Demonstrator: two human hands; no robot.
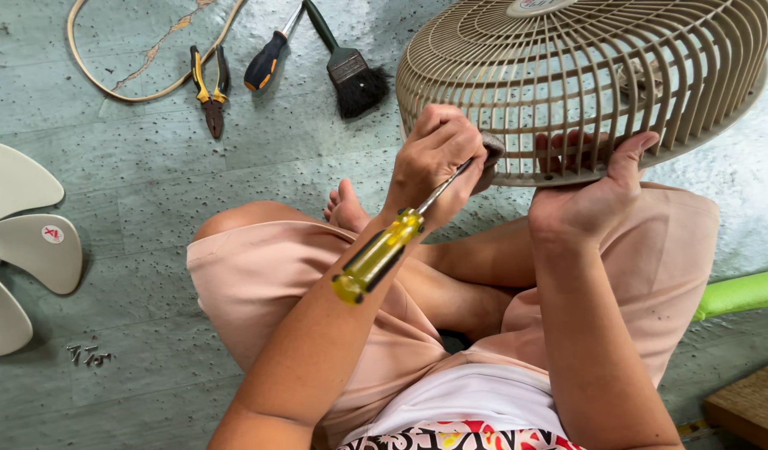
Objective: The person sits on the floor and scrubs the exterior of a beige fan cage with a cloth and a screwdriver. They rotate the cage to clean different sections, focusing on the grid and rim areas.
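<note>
Fan guard [584, 75]: beige plastic grille, domed, tilted on the lap of a person seated on the floor [151, 183], upper right of view.
Right hand [588, 196]: grip closed on the guard's lower rim, thumb outside, fingers showing through the bars.
Left hand [434, 162]: grip closed around a screwdriver [384, 250] with a clear yellow handle and a grey cloth [488, 158], pressed to the rim.
Floor items: black brush [351, 75], blue-handled screwdriver [267, 58], yellow-handled pliers [211, 87], tan cord loop [126, 83], white fan blade [26, 242], small screws [88, 355], green tube [742, 293].
</note>
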